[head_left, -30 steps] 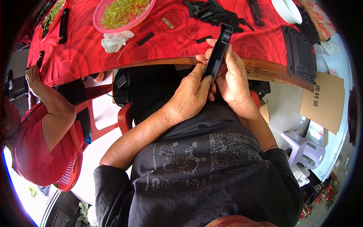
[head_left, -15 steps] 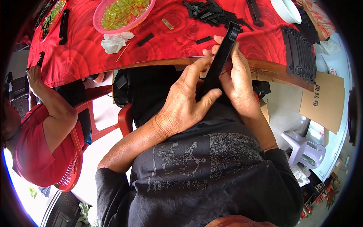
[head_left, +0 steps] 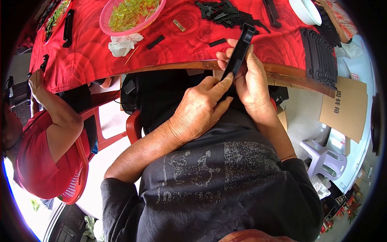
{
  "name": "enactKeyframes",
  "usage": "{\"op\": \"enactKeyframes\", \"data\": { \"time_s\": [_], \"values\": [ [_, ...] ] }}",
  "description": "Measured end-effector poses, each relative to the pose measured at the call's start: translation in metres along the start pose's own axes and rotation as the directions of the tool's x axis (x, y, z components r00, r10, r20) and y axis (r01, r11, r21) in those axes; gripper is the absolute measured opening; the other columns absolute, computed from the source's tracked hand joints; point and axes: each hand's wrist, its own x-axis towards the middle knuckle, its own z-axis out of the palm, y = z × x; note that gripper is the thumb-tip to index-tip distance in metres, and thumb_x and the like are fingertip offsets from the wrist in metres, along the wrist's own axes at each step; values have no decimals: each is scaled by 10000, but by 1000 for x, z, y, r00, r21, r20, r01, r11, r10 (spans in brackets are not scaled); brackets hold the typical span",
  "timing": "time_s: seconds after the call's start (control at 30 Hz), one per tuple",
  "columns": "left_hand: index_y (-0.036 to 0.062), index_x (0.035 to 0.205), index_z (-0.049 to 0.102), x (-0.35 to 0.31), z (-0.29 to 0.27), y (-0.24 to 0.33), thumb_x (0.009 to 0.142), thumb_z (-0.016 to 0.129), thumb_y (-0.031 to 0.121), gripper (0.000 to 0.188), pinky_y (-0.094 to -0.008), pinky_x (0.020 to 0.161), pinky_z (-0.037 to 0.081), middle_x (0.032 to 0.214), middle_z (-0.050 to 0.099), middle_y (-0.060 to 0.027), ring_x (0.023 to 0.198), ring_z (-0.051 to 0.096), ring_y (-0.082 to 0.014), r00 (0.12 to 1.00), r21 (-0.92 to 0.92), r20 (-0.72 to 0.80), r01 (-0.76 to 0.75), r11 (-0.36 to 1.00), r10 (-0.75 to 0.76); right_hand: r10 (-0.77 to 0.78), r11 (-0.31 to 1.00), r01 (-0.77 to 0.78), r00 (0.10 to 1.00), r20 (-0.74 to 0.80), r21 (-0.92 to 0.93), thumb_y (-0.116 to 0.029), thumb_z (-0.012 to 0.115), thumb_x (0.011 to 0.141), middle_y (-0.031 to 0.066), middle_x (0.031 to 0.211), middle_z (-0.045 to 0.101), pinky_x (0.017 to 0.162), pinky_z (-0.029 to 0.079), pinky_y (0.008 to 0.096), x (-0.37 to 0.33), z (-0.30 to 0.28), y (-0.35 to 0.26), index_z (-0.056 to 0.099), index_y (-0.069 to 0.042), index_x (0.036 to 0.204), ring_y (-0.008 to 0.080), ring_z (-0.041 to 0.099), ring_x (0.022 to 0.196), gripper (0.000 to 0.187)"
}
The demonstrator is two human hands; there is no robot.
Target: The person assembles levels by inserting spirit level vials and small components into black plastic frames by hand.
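A long black plastic strip (head_left: 239, 51) stands nearly upright at the near edge of the red-clothed table (head_left: 169, 44). My right hand (head_left: 252, 82) grips it from the right, fingers curled around its middle. My left hand (head_left: 199, 109) holds its lower end, thumb pressed along the strip's side. Just beyond, on the cloth, lies a heap of small black plastic pieces (head_left: 225, 14). A pink bowl of yellow-green translucent parts (head_left: 131, 14) sits at the far left of the table.
A stack of black ribbed parts (head_left: 320, 56) lies on the table's right. A crumpled white tissue (head_left: 123, 43) lies by the bowl. A person in red (head_left: 40, 153) sits on a red chair at left. Cardboard (head_left: 342, 107) and a white stool (head_left: 324, 157) stand at right.
The black strip has been raised and tilted more upright toward the table. My left hand slid down to its lower end, thumb now along its side.
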Motion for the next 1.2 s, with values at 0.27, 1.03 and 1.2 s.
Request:
{"op": "enactKeyframes", "data": {
  "time_s": [0.27, 1.03, 1.2],
  "values": [
    [-21, 1260, 607, 0, 1, -4, 845, 724, 109, 450, -419, 660, 566, 898, 604, -177, 740, 660, -352, 993, 0, -55, -105, 994, 105, 26, 1000, -25, 998, -62, 10, -420, 484, 1054, 116, 954, 675, 877, 593, 414, 0, 1, 1, 580, 31, 1236, 308, 710, 977, 496],
    [-7, 1148, 638, 3, 0, 0, 834, 760, 50, 342, -391, 647, 566, 920, 640, -155, 749, 689, -316, 960, -114, -252, -153, 982, 120, 39, 999, -38, 998, 39, -29, -459, 482, 1043, 103, 951, 673, 885, 583, 404, -2, 10, -3, 587, 26, 1237, 292, 705, 971, 532],
    [-19, 1076, 537, 13, 1, 10, 886, 714, 64, 273, -375, 631, 553, 907, 661, -168, 698, 695, -292, 928, -314, -327, 69, 947, -176, 40, 998, -37, 997, 61, -52, -477, 472, 1041, 96, 949, 672, 906, 567, 415, -5, 19, -7, 594, -1, 1248, 284, 701, 980, 533]
  ]
}}
